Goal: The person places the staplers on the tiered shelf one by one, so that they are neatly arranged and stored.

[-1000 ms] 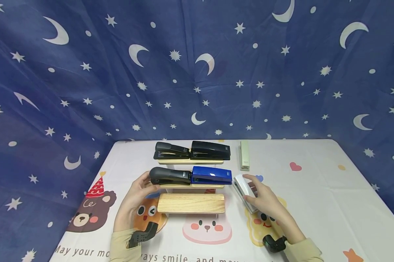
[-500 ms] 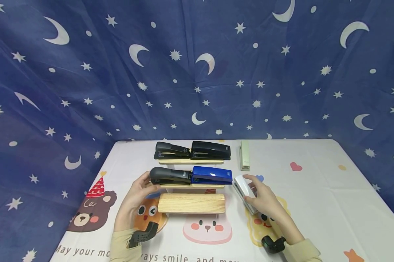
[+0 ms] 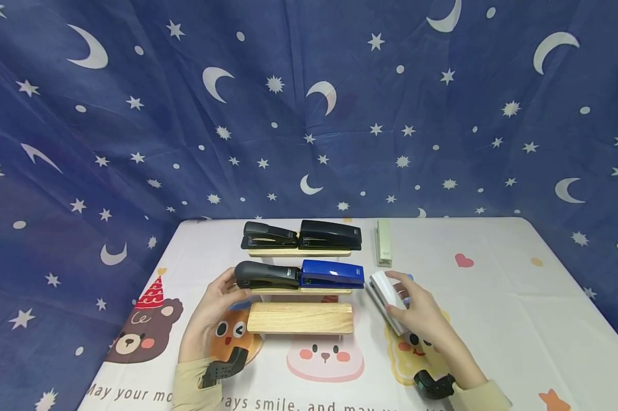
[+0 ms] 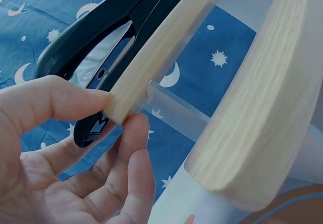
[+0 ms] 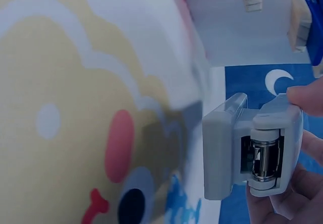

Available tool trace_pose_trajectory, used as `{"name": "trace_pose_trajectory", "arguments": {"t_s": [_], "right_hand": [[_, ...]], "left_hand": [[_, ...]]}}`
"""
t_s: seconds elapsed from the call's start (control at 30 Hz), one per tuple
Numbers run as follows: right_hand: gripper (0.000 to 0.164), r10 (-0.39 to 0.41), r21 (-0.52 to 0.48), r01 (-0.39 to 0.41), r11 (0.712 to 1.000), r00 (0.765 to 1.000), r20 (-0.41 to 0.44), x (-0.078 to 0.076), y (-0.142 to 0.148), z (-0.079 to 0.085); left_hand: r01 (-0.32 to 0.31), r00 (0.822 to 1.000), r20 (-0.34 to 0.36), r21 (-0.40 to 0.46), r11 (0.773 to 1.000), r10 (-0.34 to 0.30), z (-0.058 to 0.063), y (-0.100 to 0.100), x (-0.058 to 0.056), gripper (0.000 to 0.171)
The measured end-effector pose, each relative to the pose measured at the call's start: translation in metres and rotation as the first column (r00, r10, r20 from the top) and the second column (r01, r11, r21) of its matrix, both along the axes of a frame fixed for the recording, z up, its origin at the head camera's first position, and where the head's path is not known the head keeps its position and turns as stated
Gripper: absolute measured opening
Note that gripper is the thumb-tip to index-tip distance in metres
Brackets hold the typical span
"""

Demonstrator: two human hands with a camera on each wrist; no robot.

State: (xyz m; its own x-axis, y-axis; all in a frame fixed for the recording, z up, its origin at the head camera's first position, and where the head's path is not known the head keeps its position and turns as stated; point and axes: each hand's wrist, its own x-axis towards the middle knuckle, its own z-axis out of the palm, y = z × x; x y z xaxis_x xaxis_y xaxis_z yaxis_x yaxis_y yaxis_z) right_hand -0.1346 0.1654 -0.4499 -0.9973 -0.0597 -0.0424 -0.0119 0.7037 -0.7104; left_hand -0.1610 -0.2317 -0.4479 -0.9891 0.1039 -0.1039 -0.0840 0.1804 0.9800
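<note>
My right hand (image 3: 421,313) grips a white stapler (image 3: 386,294), tilted to the right of the stepped stand. In the right wrist view the white stapler (image 5: 219,153) shows its hinge end, with the thumb on its top. At the stand's left side, my left hand (image 3: 215,302) pinches the end of the middle wooden shelf (image 3: 301,291). In the left wrist view its thumb (image 4: 75,100) presses on the wood, right beside a black stapler (image 4: 96,32). That dark stapler (image 3: 265,275) and a blue stapler (image 3: 332,274) lie end to end on the middle shelf.
Two more black staplers, one slim (image 3: 269,237) and one bulky (image 3: 329,235), sit on the top shelf. The bottom wooden shelf (image 3: 300,318) is bare. A pale green stapler (image 3: 383,242) lies at the back right on the printed tablecloth (image 3: 514,319). A starry blue curtain (image 3: 268,114) hangs behind.
My right hand and the white stapler have shifted slightly to the right. The left hand and the staplers on the stand stay where they were.
</note>
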Motion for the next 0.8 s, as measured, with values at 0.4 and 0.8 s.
{"name": "trace_pose_trajectory", "arguments": {"t_s": [0.4, 0.8], "right_hand": [[0.063, 0.044, 0.006, -0.043, 0.999, 0.99, -0.135, 0.013, 0.004, 0.018], [0.058, 0.058, -0.054, -0.067, 0.996, 0.987, -0.153, 0.028, 0.007, 0.033]], "left_hand": [[0.01, 1.0, -0.015, -0.018, 1.0, -0.011, 0.002, -0.001, 0.0, 0.051], [0.014, 1.0, -0.015, 0.005, 1.0, -0.014, 0.003, 0.0, 0.001, 0.052]]}}
